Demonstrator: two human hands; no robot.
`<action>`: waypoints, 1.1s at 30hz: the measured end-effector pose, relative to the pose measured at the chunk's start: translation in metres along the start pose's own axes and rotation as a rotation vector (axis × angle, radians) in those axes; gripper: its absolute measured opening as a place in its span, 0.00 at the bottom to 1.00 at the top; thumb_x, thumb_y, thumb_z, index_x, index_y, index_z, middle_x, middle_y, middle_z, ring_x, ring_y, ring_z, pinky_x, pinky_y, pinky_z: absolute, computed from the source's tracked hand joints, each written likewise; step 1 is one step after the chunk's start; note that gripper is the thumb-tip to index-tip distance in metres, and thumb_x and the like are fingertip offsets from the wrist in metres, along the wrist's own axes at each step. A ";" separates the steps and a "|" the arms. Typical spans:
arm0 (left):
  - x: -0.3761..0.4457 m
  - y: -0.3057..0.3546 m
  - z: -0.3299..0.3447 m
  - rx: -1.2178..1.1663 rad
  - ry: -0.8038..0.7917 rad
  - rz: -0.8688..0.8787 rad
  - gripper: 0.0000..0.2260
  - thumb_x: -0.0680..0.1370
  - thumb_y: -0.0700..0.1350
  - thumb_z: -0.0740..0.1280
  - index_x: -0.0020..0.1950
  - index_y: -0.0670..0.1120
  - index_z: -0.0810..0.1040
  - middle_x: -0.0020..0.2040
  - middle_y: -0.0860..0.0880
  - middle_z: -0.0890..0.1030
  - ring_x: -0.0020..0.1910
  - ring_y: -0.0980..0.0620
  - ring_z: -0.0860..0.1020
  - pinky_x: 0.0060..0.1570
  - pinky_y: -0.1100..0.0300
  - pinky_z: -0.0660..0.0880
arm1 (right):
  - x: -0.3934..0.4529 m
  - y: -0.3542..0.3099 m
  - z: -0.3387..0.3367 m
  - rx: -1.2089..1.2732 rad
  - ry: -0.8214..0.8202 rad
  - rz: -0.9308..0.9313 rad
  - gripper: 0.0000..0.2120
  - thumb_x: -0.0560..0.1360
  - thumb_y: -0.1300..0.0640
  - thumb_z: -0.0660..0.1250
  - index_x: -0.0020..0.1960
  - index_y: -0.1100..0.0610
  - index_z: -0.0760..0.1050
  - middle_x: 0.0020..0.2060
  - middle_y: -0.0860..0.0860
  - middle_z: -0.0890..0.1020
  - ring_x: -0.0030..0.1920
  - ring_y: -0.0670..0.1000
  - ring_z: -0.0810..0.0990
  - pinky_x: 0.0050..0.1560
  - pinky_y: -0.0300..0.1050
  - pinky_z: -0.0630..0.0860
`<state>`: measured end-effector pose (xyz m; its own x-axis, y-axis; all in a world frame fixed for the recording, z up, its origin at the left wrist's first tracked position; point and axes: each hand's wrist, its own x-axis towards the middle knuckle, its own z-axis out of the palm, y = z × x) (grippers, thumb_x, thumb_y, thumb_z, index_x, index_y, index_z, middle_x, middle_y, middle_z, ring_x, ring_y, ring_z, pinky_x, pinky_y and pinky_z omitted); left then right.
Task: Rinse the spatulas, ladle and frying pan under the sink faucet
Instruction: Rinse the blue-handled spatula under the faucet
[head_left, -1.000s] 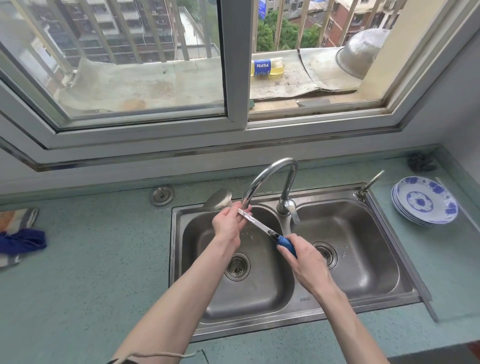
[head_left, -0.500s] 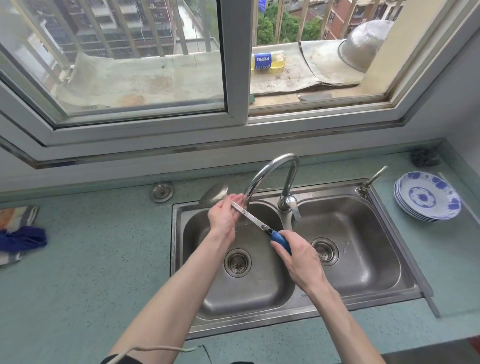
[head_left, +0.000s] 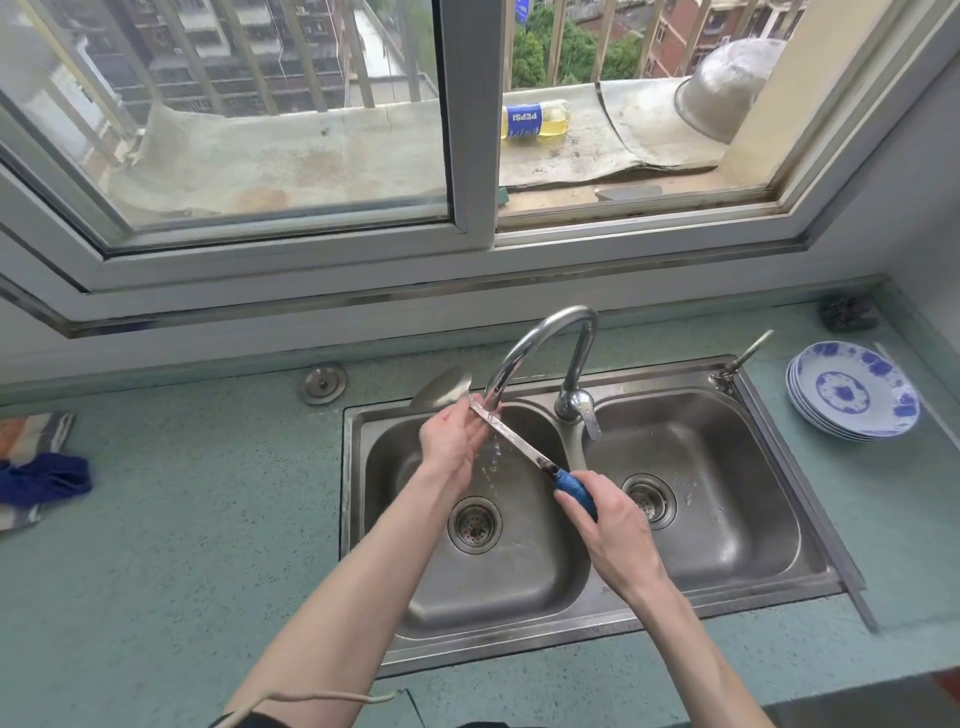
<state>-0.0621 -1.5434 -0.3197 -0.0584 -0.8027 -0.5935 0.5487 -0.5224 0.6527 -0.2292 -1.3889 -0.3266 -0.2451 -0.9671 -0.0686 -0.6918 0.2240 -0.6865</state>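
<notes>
From the head view, you hold a spatula (head_left: 511, 439) over the left bowl of the sink (head_left: 519, 582). Its long side runs on a slant: the blue handle points down and right toward you, and the shiny flat end (head_left: 441, 391) points up and left, past the sink's back rim. The thin metal stem sits right under the faucet (head_left: 540, 353) mouth, and water runs off it.

Your right hand (head_left: 610, 525) has its grip wrapped tight round the blue handle, arm reaching in from the lower right. Your left hand (head_left: 452, 441) pinches the stem near the flat end, fingers up, arm coming from the lower left.

Compared with half a second ago, both hands and the spatula sit in nearly the same place; your left fingers lie a bit flatter along the stem.

Blue-patterned plates (head_left: 852, 392) sit on the bench (head_left: 171, 519) at the right.
</notes>
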 end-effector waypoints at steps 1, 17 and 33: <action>0.003 0.003 -0.002 -0.010 0.011 0.002 0.09 0.84 0.37 0.64 0.58 0.31 0.77 0.51 0.36 0.86 0.42 0.44 0.87 0.49 0.51 0.84 | -0.002 0.003 -0.001 0.010 -0.015 0.011 0.09 0.81 0.47 0.68 0.59 0.49 0.79 0.46 0.42 0.80 0.45 0.46 0.77 0.45 0.44 0.70; -0.011 -0.018 0.004 -0.128 0.001 -0.105 0.19 0.78 0.34 0.71 0.68 0.30 0.72 0.54 0.35 0.85 0.51 0.41 0.86 0.46 0.51 0.85 | 0.005 0.030 -0.023 -0.215 -0.125 0.085 0.11 0.81 0.42 0.67 0.55 0.50 0.76 0.45 0.46 0.80 0.47 0.52 0.79 0.46 0.50 0.76; -0.009 -0.015 -0.007 -0.233 0.104 -0.266 0.02 0.78 0.34 0.71 0.51 0.37 0.81 0.44 0.40 0.86 0.43 0.47 0.86 0.44 0.55 0.85 | 0.000 0.047 -0.035 -0.024 -0.193 0.035 0.02 0.81 0.51 0.69 0.52 0.48 0.76 0.42 0.45 0.77 0.44 0.44 0.77 0.45 0.38 0.70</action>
<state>-0.0640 -1.5263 -0.3279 -0.1462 -0.6078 -0.7805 0.7015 -0.6200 0.3514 -0.2856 -1.3743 -0.3334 -0.1365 -0.9632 -0.2314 -0.7014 0.2589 -0.6641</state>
